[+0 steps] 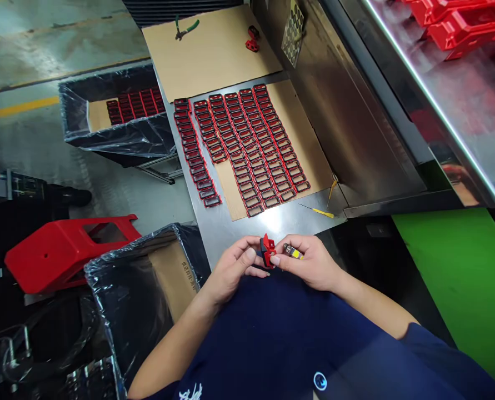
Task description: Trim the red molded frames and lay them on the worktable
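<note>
My left hand [235, 268] is closed around the edge of a small red and black plastic part [268, 251], held in front of my body. My right hand [319, 261] is closed too, with its thumb tip against the red side of that part. A small yellow and silver tool [293, 251] lies in the right hand's grip; its exact kind is too small to make out. Beyond both hands, rows of red and black plastic frames [253, 147] cover cardboard on the metal table [214, 239].
Green-handled pliers [184, 29] and loose red parts [252, 40] lie on the far cardboard [218, 55]. A yellow-handled pick [323, 212] rests near the table edge. Plastic-lined bins [118, 145] stand left. A steel ledge [459, 128] with large red parts [468, 25] rises right.
</note>
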{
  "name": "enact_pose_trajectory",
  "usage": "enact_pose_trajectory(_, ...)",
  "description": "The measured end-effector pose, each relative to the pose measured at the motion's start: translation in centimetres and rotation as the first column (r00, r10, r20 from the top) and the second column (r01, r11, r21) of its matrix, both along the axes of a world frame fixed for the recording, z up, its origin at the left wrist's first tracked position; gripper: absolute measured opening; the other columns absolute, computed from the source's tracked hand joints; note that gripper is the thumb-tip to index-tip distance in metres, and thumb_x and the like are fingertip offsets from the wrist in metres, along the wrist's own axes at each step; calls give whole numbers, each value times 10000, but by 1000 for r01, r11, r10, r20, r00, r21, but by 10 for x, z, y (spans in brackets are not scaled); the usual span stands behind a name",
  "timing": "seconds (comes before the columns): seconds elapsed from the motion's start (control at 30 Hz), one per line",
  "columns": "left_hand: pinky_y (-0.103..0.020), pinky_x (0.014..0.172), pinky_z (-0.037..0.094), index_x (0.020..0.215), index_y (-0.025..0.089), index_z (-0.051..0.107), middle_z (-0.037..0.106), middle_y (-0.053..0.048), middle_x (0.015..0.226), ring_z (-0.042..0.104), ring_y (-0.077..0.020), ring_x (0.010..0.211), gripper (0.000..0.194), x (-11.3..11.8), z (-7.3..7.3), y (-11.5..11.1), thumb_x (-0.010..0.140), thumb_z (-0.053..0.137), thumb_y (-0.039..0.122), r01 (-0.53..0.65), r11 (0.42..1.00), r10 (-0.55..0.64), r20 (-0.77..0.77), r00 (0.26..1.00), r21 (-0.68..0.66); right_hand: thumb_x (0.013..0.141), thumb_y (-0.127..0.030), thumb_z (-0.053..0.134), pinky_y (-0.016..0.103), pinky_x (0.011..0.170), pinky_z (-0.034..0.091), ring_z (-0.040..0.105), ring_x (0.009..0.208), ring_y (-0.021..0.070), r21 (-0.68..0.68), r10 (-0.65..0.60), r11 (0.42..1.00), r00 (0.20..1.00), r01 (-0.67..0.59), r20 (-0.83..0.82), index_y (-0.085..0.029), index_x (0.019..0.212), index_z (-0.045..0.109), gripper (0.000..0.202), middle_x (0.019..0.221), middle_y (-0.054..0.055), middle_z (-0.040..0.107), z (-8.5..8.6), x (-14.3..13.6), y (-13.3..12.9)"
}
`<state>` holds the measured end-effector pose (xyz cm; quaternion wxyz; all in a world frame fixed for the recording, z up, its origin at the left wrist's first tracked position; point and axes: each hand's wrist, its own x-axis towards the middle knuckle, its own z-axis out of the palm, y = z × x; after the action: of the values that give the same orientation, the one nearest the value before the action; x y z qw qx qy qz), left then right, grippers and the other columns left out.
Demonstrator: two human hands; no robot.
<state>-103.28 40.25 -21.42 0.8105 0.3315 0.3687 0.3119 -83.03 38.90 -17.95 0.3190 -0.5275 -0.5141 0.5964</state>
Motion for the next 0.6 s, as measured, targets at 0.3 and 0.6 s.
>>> enact_pose_trajectory(0.3,-276,628,589,992,160,609,666,-5,716,636,-126,609,515,9,7,3,699,866,496,45,999,-44,-38,998,29,819,-487,761,221,585,419,508,593,102,-68,59,995,985,-71,-162,-153,800,642,355,660,-4,615,-8,1,3)
enact_pose_trajectory(0.6,-311,558,608,856,119,687,677,-91,821,655,-188,695,414,8,5,5,812,695,531,-74,991,80,51,996,-110,903,-343,691,215,608,433,568,608,101,241,150,957,986,-163,70,-154,854,731,200,743,23,706,-5,6,1)
